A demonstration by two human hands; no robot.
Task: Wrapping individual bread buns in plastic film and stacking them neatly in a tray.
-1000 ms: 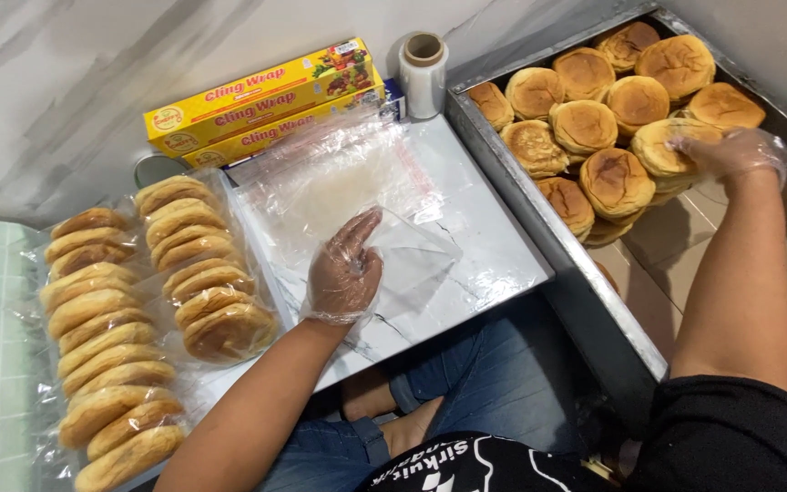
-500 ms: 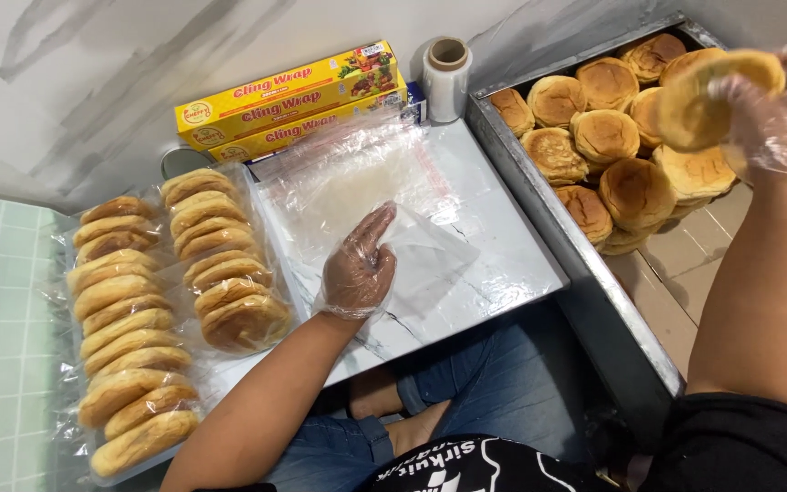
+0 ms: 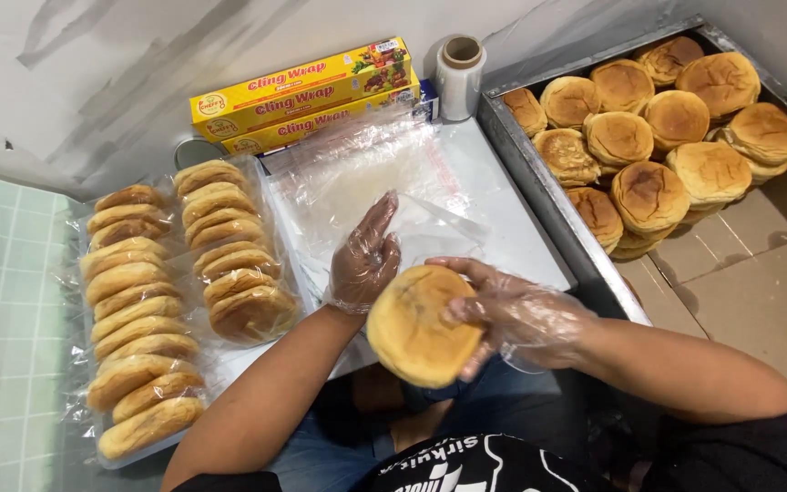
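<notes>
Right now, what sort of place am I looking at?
Probably a small bakery or food-packing station: a metal tray of unwrapped buns, rows of wrapped buns, cling-wrap boxes, and gloved hands, the right hand holding a bun.

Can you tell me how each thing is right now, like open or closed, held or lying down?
Bun: held in the right hand.
Left hand: gloved, flat on the plastic sheet.
Plastic sheet: spread out on the board.
Wrapped buns: lined up in two rows.
Tray buns: unwrapped, piled.
Wrap boxes: closed, stacked.
Film roll: standing upright.
</notes>
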